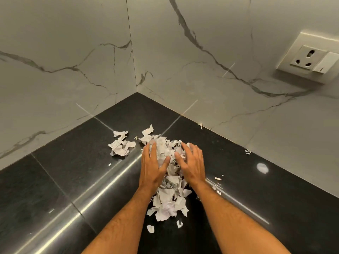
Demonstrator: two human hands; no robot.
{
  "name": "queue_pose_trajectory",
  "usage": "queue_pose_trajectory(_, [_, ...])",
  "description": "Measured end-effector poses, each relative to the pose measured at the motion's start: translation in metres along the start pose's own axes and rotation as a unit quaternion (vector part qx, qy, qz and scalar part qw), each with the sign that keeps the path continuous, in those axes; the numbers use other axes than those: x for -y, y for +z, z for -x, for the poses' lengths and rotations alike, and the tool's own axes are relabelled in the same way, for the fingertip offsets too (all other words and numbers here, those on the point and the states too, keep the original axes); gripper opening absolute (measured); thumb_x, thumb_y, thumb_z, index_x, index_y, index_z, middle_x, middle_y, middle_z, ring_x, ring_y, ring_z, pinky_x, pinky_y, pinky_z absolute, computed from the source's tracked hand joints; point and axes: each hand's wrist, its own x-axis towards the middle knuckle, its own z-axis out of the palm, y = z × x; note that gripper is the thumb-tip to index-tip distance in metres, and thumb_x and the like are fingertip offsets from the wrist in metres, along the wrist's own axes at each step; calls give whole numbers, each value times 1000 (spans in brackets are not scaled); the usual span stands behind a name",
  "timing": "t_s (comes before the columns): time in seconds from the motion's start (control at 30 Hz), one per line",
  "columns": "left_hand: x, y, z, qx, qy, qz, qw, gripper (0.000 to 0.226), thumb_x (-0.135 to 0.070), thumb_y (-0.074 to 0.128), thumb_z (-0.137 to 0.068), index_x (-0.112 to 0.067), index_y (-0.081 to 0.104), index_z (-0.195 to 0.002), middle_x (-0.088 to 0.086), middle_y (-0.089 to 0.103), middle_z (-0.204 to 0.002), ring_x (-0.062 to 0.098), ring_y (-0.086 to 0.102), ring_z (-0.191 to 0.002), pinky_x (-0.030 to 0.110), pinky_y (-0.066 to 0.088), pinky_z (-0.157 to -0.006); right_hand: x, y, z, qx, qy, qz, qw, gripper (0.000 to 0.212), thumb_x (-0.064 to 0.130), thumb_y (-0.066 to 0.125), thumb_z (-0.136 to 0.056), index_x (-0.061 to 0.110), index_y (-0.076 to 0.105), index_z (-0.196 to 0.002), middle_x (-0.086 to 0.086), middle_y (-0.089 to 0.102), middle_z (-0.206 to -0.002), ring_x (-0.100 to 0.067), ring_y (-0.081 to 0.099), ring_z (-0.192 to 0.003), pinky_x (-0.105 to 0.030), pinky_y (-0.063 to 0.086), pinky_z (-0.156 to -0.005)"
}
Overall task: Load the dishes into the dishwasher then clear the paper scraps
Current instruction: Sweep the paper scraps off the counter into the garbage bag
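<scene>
Black stone counter [60, 180] corner: left hand [153, 166] and right hand [190, 165], fingers spread flat, press the paper scraps [168, 200] together. Stray bits beside the heap remain uncollected; no dishes visible.

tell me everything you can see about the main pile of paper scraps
The pile is a loose heap of torn, crumpled white scraps, some with dark print, lying on the black counter near the wall corner. The left hand and right hand press on its far end from either side, fingers straight. A smaller cluster lies apart to its left, with stray bits around.
</scene>
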Motion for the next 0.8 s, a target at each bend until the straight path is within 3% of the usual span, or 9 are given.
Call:
queue_pose_trajectory(0.1, [-14,12,-4,-1,-24,66,998,80,-70,31,-92,-31,16,-159,-4,6,-168,11,6,-153,43,18,-125,16,13,6,6,0,-85,996,67,70,30,-93,37,45,-149,3,34,-160,-12,23,-149,-48,24,-122])
queue_pose_trajectory(0.2, [-28,24,-5,-24,-42,168,985,66,-56,37,-96,-28,32,-155,-4,29,-161,10,29,-147,41,31,-120,33,15,9,0,35,-227,973,56,56,38,-95,34,53,-145,9,45,-151,-1,33,-140,-38,32,-118])
queue_pose_trajectory(0.33, [-43,38,-6,-55,-74,334,938,51,-42,47,-96,-22,54,-142,-5,58,-140,7,54,-129,37,44,-111,48,17,11,-23,75,-402,912,41,35,53,-96,28,64,-135,8,62,-137,-7,54,-130,-38,43,-112])
queue_pose_trajectory(0.43, [-58,45,-7,-65,-108,455,882,36,-18,51,-102,-19,59,-137,1,64,-135,10,60,-124,32,48,-106,52,7,9,-24,100,-526,845,34,10,55,-99,14,67,-131,-1,71,-126,-17,65,-121,-31,52,-101])
queue_pose_trajectory(0.53, [-67,50,-8,-63,-123,537,832,32,-13,53,-99,-8,63,-129,13,67,-126,28,63,-120,42,49,-105,55,-9,7,-26,117,-587,801,29,1,56,-98,6,70,-123,-8,75,-116,-22,70,-113,-26,55,-91])
queue_pose_trajectory(0.6, [-73,53,-8,-57,-134,557,818,31,-14,55,-96,-6,66,-124,18,68,-121,32,65,-115,44,50,-101,54,-15,8,-34,127,-601,789,27,0,57,-97,5,72,-120,-9,76,-113,-22,71,-109,-25,56,-89])
queue_pose_trajectory(0.8, [-94,48,4,-70,-129,554,819,25,-13,55,-97,-5,68,-116,14,71,-111,28,67,-105,37,52,-91,58,-37,20,-35,112,-622,775,27,1,57,-98,3,71,-120,-11,76,-111,-20,72,-105,-25,57,-87])
